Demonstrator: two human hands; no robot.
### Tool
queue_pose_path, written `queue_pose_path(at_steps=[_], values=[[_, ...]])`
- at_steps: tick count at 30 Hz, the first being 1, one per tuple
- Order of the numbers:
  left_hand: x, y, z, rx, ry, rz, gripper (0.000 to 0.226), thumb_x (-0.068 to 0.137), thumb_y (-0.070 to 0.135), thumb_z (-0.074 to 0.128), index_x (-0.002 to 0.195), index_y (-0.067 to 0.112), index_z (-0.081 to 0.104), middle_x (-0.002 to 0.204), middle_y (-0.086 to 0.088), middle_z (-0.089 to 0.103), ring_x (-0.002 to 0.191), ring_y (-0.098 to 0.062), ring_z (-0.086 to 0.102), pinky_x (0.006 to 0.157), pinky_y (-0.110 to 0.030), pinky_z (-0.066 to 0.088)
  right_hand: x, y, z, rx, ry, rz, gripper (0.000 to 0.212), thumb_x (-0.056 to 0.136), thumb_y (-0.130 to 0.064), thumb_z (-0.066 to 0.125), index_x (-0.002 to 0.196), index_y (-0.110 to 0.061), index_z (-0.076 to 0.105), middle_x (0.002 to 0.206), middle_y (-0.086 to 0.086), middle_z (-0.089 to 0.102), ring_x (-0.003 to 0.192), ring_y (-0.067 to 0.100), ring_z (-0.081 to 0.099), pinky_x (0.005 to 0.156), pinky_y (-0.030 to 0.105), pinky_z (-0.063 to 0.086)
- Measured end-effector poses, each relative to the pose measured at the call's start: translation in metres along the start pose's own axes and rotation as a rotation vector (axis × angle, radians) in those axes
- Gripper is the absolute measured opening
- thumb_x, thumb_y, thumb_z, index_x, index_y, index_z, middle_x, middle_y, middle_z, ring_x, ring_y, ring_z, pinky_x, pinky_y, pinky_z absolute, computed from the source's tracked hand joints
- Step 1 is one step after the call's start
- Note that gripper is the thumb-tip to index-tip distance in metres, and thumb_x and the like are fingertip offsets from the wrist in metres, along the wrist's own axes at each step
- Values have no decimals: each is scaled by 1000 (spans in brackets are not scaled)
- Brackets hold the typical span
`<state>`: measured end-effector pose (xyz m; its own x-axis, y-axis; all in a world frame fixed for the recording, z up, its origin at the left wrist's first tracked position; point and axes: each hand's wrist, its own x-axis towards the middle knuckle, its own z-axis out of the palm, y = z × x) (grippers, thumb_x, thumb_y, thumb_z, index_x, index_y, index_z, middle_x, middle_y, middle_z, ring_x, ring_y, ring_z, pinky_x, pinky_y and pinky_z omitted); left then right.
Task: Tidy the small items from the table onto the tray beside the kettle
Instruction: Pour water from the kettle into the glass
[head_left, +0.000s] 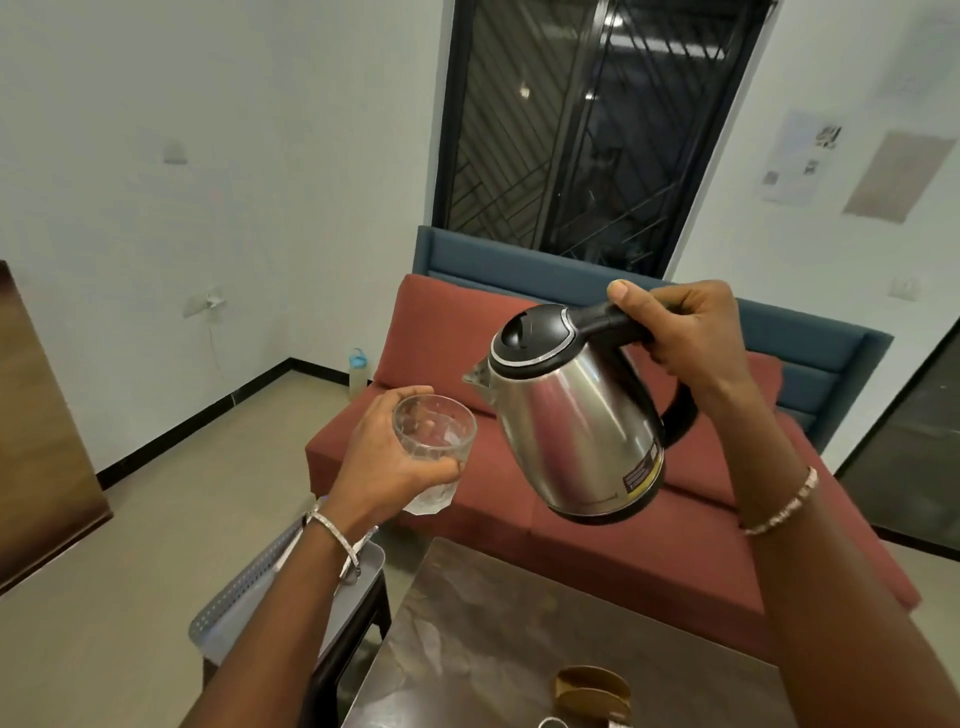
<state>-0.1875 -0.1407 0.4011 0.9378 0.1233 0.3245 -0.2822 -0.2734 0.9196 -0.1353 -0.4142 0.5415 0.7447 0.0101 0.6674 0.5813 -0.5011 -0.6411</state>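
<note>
Head view of two raised hands above a seating corner. The right hand (691, 338) is closed around the black handle of a brushed stainless-steel electric kettle with a black lid (576, 415), which is held in the air and tilted so that its spout points down and to the left. The left hand (384, 462) is wrapped from the side around a clear faceted drinking glass (434, 441), held upright just beside and slightly below the spout; the two vessels are near but apart, and no stream of water can be made out between them. Below the left forearm lies a pale grey perforated tray (234, 603), resting on a dark low stool (358, 618) beside the dark marbled counter (467, 623). At the near edge of the counter stands a small brass-coloured curved holder (592, 686), with other small pieces at the frame edge too cropped to identify. A red cushioned sofa with a blue backrest (597, 499) fills the background. Judged from this arrangement, the step in hand appears to be either pouring or lifting both items toward the tray; the tidying itself looks barely begun. The next move would call for levelling the kettle, lowering both vessels onto bare parts of the tray, and returning for the counter's small items.
</note>
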Motion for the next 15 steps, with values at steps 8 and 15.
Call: queue_pose_path(at_steps=[8, 15], values=[[-2, 1, -4, 33, -50, 32, 78, 49, 26, 91, 117, 39, 55, 114, 11, 62, 101, 0, 60, 81, -14, 48, 15, -29, -9, -60, -121, -50, 71, 77, -57, 73, 70, 13, 68, 48, 19, 49, 36, 12, 37, 40, 21, 32], [7, -5, -11, -8, -88, 42, 78, 45, 34, 88, 114, 43, 54, 116, 14, 60, 104, -2, 60, 89, -31, 55, 26, -44, 1, -140, -213, -113, 70, 80, -57, 71, 69, 13, 68, 57, 31, 58, 42, 23, 45, 41, 21, 36]])
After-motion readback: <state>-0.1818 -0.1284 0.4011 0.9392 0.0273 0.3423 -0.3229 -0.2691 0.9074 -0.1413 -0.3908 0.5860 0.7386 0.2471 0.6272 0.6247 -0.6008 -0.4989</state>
